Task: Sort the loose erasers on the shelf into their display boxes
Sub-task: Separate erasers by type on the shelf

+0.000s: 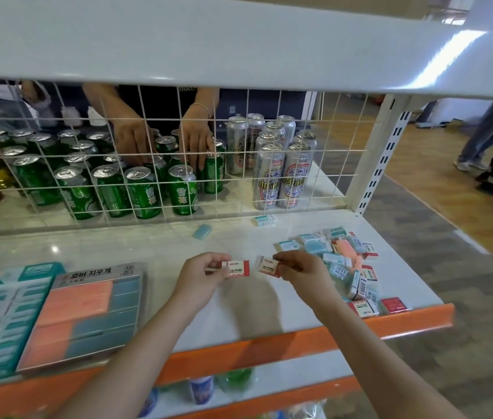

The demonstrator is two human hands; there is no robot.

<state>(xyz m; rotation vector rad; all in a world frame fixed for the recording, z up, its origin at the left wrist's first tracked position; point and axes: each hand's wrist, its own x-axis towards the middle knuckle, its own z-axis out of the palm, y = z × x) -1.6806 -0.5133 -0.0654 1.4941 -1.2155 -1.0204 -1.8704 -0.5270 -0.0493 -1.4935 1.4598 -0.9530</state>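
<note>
White shelf (239, 306), left hand (199, 279) pinching 2B eraser (237, 268), right hand (302, 272) pinching another (269, 266)

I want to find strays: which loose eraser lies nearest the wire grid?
The white-and-teal eraser just below the silver cans; the plain blue one lies slightly further forward.

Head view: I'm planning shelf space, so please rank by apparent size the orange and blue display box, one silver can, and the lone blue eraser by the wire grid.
1. Orange and blue display box, clearly largest, though it is also nearest the camera.
2. Silver can.
3. Lone blue eraser, smallest.
</note>
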